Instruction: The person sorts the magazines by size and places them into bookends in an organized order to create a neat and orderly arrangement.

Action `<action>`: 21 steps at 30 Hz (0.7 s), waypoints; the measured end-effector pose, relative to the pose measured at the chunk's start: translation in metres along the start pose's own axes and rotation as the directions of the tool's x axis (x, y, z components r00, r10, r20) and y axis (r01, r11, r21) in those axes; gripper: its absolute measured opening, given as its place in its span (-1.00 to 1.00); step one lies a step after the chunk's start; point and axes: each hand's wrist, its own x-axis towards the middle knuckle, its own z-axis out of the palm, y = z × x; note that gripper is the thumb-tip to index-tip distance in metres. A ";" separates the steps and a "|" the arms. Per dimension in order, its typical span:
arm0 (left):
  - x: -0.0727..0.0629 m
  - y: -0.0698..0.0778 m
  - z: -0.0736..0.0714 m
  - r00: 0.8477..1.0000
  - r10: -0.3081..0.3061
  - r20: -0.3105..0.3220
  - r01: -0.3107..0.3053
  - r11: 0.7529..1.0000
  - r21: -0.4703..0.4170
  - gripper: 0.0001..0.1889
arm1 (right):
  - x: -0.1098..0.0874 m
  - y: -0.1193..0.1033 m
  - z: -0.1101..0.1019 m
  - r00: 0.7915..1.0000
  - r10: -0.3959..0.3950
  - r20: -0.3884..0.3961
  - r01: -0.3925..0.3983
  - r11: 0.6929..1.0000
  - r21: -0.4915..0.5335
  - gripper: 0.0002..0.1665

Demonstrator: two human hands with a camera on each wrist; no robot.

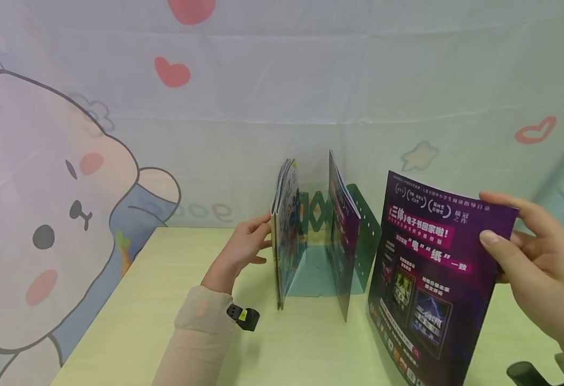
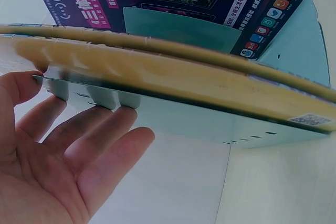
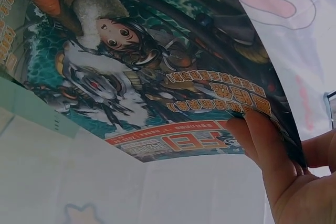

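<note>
My right hand pinches a dark purple magazine by its upper right part, thumb on the back cover. In the right wrist view, its illustrated front cover shows a cartoon figure, with fingers against it. My left hand is at the left side of a green bookend; in the left wrist view, extended fingers touch its outer plate. Several thin magazines stand against that plate. Another purple magazine stands upright at the bookend's right side.
A pale yellow-green table carries the bookend. Behind it hangs a light cloth backdrop with a cartoon animal and hearts. A gap separates the two upright groups of magazines. A dark camera part shows beneath the right hand.
</note>
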 end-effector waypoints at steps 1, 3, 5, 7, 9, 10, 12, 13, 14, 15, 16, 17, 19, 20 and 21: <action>0.000 0.000 0.000 1.000 -0.005 -0.004 0.005 1.000 -0.001 -0.48 | 0.000 0.000 0.000 1.000 -0.006 0.003 0.006 1.000 0.018 -0.39; 0.001 0.000 0.000 1.000 -0.004 -0.005 0.004 1.000 0.002 -0.47 | 0.000 -0.001 -0.001 1.000 -0.013 0.008 0.013 0.998 0.055 -0.39; 0.001 0.000 0.000 1.000 -0.003 -0.007 0.003 1.000 0.003 -0.47 | 0.000 -0.001 -0.001 1.000 -0.027 0.012 0.025 0.996 0.085 -0.38; 0.000 0.000 0.001 1.000 -0.003 -0.010 0.003 1.000 0.003 -0.47 | 0.001 -0.003 -0.001 0.999 -0.042 0.019 0.040 0.995 0.087 -0.38; 0.000 0.001 0.001 1.000 -0.004 -0.011 0.004 1.000 0.002 -0.47 | 0.000 -0.003 -0.002 0.999 -0.044 0.019 0.043 0.997 0.062 -0.38; -0.001 0.001 0.001 1.000 -0.005 -0.013 0.005 1.000 0.001 -0.47 | 0.000 -0.003 -0.002 0.999 -0.049 0.020 0.048 0.998 0.047 -0.38; -0.001 0.001 0.001 1.000 -0.009 -0.016 0.009 1.000 -0.001 -0.47 | 0.000 -0.003 -0.003 0.998 -0.057 0.015 0.056 0.998 0.022 -0.39; -0.001 0.001 0.001 1.000 -0.006 -0.014 0.006 1.000 -0.001 -0.47 | 0.000 -0.002 -0.003 0.998 -0.064 0.014 0.064 0.997 0.047 -0.39; 0.000 0.001 0.001 1.000 -0.008 -0.015 0.008 1.000 -0.003 -0.47 | -0.001 -0.001 -0.004 0.997 -0.071 0.015 0.070 0.995 0.069 -0.39; 0.000 0.000 0.001 1.000 -0.008 -0.015 0.008 1.000 -0.004 -0.47 | -0.001 0.000 -0.005 0.997 -0.080 0.015 0.078 0.993 0.087 -0.39; 0.000 0.000 0.001 1.000 -0.009 -0.015 0.009 1.000 -0.007 -0.47 | -0.001 0.000 -0.005 0.996 -0.084 0.015 0.082 0.991 0.108 -0.39; 0.000 0.000 0.001 1.000 -0.009 -0.013 0.009 1.000 -0.009 -0.47 | -0.001 0.001 -0.006 0.996 -0.088 0.016 0.085 0.989 0.123 -0.39; 0.001 0.000 0.001 1.000 -0.006 -0.011 0.006 1.000 -0.012 -0.47 | -0.001 0.002 -0.006 0.996 -0.084 0.015 0.081 0.987 0.136 -0.40; 0.001 0.000 0.001 1.000 -0.005 -0.010 0.005 1.000 -0.013 -0.47 | -0.001 0.001 -0.006 0.997 -0.080 0.012 0.078 0.991 0.113 -0.40; 0.001 0.000 0.001 1.000 -0.004 -0.009 0.004 1.000 -0.013 -0.47 | -0.002 0.001 -0.006 0.997 -0.076 0.009 0.074 0.993 0.097 -0.40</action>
